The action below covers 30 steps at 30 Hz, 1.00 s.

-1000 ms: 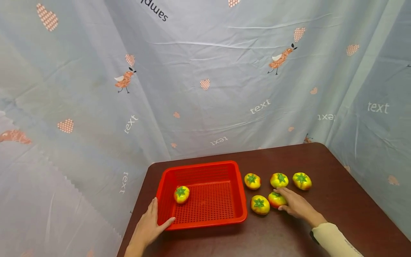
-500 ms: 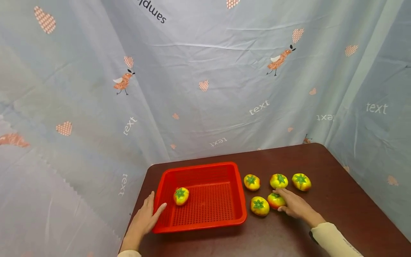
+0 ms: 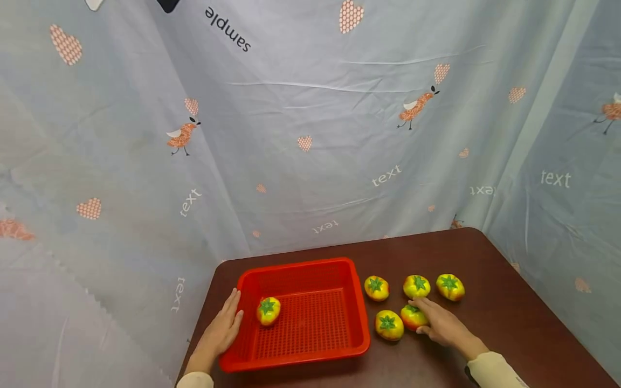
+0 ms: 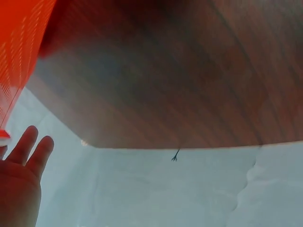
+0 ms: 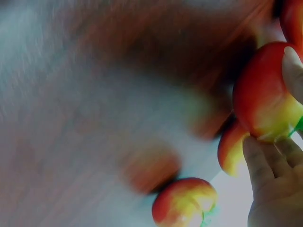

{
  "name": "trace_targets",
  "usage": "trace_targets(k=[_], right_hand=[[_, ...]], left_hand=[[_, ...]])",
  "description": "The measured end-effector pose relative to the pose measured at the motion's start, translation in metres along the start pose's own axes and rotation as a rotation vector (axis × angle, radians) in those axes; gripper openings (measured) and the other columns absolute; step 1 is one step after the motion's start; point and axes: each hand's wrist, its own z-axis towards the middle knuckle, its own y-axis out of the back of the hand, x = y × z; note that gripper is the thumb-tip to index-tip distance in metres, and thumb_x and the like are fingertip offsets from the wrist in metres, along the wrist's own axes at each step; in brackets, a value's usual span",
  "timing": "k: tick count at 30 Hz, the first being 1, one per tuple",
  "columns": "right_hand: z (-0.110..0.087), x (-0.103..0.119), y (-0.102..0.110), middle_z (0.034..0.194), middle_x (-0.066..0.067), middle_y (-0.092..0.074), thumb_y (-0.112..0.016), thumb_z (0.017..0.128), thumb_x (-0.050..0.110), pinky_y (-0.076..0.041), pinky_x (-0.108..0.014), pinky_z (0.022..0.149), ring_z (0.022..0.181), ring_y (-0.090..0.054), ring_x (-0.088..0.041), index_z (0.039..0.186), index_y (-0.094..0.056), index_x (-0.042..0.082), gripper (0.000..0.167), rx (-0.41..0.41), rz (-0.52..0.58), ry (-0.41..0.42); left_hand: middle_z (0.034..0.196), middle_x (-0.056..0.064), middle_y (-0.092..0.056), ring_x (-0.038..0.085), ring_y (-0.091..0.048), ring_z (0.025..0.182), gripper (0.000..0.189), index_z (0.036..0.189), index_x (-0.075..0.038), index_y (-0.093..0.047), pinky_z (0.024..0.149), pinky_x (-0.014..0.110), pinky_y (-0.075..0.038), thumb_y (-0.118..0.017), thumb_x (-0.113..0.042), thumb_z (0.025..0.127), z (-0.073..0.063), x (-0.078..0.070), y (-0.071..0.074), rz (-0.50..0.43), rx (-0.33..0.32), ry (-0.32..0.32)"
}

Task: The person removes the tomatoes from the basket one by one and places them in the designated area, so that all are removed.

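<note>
A red plastic basket (image 3: 310, 358) with a perforated bottom stands on the left of the table. Inside it, toward its left wall, lies one yellow-red persimmon (image 3: 268, 311) with a green leafy top. My left hand (image 3: 220, 330) lies along the basket's left side with its fingers straight; the left wrist view shows its fingers extended beside the red wall. Right of the basket, my right hand (image 3: 442, 324) grips another persimmon (image 3: 412, 319), thumb on one side and fingers on the other. In the right wrist view, that held persimmon (image 5: 265, 92) sits between thumb and fingertips.
Several more persimmons surround the right hand: one to its left (image 3: 389, 325), one near the basket's right wall (image 3: 376, 288), one behind (image 3: 416, 285) and one farther right (image 3: 450, 286). The dark brown table (image 3: 504, 318) meets a patterned grey-blue curtain (image 3: 310, 178) at the back.
My left hand has shifted left along the basket, its thumb drawing back from the near rim. The right hand stays on its persimmon. The head view has tilted up a little.
</note>
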Motion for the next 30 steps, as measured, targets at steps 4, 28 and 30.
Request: trace_targets(k=[4, 28, 30], right_hand=[[-0.0027, -0.0021, -0.0040, 0.142, -0.021, -0.050, -0.077, 0.083, 0.017, -0.049, -0.055, 0.094, 0.127, -0.052, -0.042, 0.137, -0.052, 0.002, 0.062, -0.008, -0.029, 0.016], [-0.0083, -0.0077, -0.0048, 0.139, -0.016, -0.054, -0.080, 0.080, 0.020, -0.050, -0.052, 0.094, 0.123, -0.056, -0.036, 0.142, -0.049, 0.006, 0.071, -0.120, -0.096, 0.062], [-0.0087, -0.0073, -0.0037, 0.139, -0.017, -0.054, -0.081, 0.080, 0.021, -0.051, -0.052, 0.093, 0.122, -0.056, -0.037, 0.142, -0.050, 0.006, 0.071, -0.116, -0.104, 0.066]], left_hand=[[0.157, 0.027, -0.025, 0.047, -0.040, 0.136, 0.055, 0.150, 0.007, -0.029, 0.105, 0.065, -0.035, -0.046, -0.014, 0.102, -0.0030, 0.0013, -0.0060, -0.001, 0.009, 0.021], [0.162, 0.020, -0.016, 0.049, -0.051, 0.125, 0.066, 0.155, 0.000, -0.020, 0.101, 0.063, -0.042, -0.051, -0.017, 0.099, 0.0005, -0.0044, -0.0070, 0.065, 0.069, 0.105], [0.162, 0.020, -0.017, 0.049, -0.052, 0.124, 0.065, 0.154, 0.001, -0.021, 0.100, 0.063, -0.042, -0.051, -0.017, 0.099, -0.0009, -0.0040, -0.0094, 0.063, 0.064, 0.103]])
